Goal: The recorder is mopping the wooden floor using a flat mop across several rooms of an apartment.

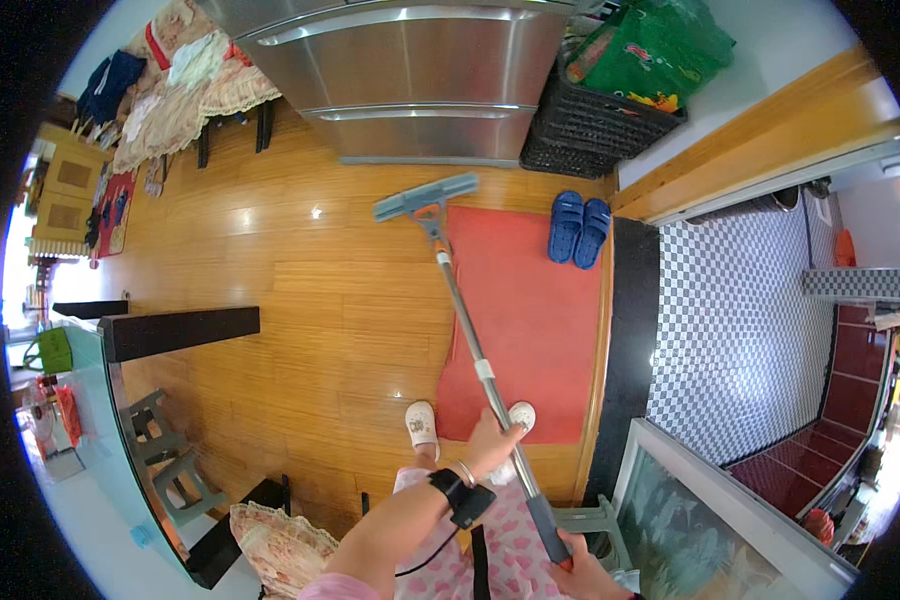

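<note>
A long-handled mop (465,330) reaches from my hands out over the wooden floor. Its flat grey-blue head (426,197) lies at the far left corner of a red mat (530,320), close to the steel refrigerator. My left hand (490,440), with a black wrist device, grips the metal pole about mid-length. My right hand (582,574) holds the grey grip at the pole's near end, by the lower edge. My feet in white slippers (422,422) stand at the mat's near edge.
A steel refrigerator (410,70) stands ahead, a black crate (590,125) with green bags to its right. Blue slippers (578,228) lie beside the mat. A checkered tile room opens on the right. A glass-topped table (100,400) and stools stand at left.
</note>
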Available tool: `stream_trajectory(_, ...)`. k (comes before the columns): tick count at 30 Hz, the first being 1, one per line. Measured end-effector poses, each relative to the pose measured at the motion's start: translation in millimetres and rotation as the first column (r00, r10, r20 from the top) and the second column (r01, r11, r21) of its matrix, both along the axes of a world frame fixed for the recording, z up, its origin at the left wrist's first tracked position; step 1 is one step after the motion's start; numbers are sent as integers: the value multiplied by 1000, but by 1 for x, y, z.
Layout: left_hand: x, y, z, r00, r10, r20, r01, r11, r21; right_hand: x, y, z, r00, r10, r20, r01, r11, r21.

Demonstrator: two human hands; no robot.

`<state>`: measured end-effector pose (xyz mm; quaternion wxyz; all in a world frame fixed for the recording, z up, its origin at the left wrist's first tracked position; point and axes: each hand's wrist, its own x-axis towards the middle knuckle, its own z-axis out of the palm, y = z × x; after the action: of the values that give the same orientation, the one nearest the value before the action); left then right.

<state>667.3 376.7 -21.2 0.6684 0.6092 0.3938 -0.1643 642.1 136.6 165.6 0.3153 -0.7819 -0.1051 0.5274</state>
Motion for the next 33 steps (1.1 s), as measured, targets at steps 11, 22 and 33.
stream_trajectory(11, 7, 76, -45, 970, 242, -22, -232, 952, 201, 42, 68, -85, 996, 72, -50, -63, 983, 171)
stream_trajectory(22, 64, -121, 9, 988, 156, -13, -154, 982, 105, 95, -74, 50, 788, 445, 426, -218, 848, -482)
stream_trajectory(33, 163, -12, 13, 800, 594, 88, -568, 796, -210, 248, 51, 61, 582, 608, 540, -437, 794, -423)
